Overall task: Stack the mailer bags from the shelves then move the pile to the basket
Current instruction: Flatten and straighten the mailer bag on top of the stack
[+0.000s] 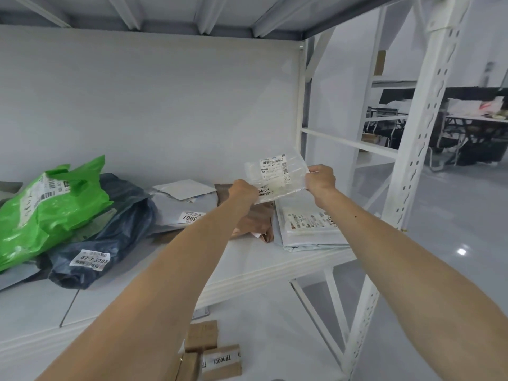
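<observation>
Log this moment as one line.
hands: left hand, right hand grip clear mailer | held above shelf | lying there: green mailer, dark mailer

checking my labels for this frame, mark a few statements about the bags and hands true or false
1. The left hand and right hand both grip the clear mailer bag. True.
2. The green bag lies at the right end of the shelf. False: it lies toward the left end.
3. The clear mailer bag lies flat on the shelf. False: it is held up above the brown bag.
4. Some cardboard boxes sit below the shelf. True.
</observation>
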